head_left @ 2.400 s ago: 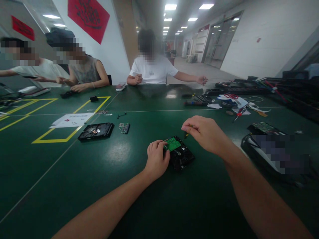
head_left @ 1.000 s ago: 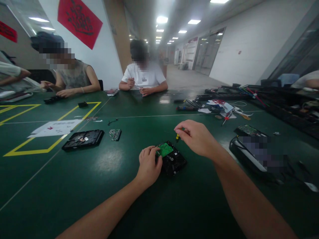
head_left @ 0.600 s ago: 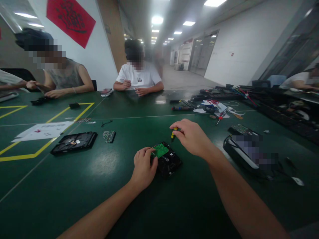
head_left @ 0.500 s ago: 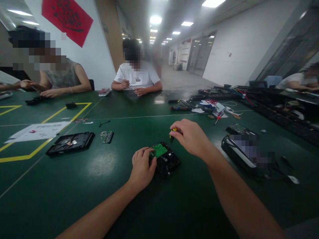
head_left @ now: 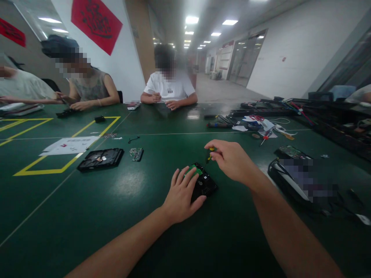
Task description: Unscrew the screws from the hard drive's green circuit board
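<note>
Left hand (head_left: 180, 196) has spread across drive (head_left: 207, 187), label (head_left: 205, 177) illegible; right hand (head_left: 231, 159) grips screwdriver (head_left: 209, 158).

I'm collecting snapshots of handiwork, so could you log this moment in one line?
left hand: spread over black drive | right hand: holds yellow-and-black screwdriver | screwdriver: pointing down at drive

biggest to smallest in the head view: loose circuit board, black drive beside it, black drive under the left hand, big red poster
1. Red poster
2. Drive beside the board and drive under the hand: unsure, the left hand hides part of the latter
3. Circuit board
</note>
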`<state>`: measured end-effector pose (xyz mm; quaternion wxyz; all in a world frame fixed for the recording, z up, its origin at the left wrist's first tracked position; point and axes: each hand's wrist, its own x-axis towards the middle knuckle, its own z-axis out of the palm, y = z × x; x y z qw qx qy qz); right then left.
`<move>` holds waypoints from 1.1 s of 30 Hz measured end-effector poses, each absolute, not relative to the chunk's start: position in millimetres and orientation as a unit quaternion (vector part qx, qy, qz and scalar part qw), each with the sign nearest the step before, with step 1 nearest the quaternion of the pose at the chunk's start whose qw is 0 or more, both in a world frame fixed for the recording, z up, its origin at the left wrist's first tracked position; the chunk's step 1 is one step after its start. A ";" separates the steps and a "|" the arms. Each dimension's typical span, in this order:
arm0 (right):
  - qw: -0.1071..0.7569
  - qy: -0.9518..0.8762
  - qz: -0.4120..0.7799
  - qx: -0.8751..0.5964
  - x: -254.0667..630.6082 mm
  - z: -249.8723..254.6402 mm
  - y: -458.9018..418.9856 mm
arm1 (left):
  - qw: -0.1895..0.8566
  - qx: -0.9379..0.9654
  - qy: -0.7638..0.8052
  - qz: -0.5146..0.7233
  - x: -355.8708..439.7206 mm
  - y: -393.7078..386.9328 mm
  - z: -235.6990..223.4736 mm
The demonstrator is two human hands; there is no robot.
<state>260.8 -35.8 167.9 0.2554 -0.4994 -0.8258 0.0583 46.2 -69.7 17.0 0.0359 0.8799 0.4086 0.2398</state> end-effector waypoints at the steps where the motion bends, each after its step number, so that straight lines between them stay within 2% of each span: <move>1: 0.253 -0.822 0.058 -0.507 260.2 168.1 -36.0 | 0.043 0.883 0.404 0.235 46.2 -70.0 18.1; 9: 0.231 -0.774 -0.023 -0.589 253.3 163.7 -34.3 | 0.057 0.881 0.407 0.233 46.1 -68.2 17.9; 18: 0.242 -0.846 0.040 -0.473 257.9 169.9 -38.5 | 0.052 0.884 0.413 0.211 46.0 -68.8 18.3; 33: 0.217 -0.774 -0.046 -0.594 256.3 167.5 -35.8 | 0.061 0.882 0.417 0.209 46.2 -68.2 15.5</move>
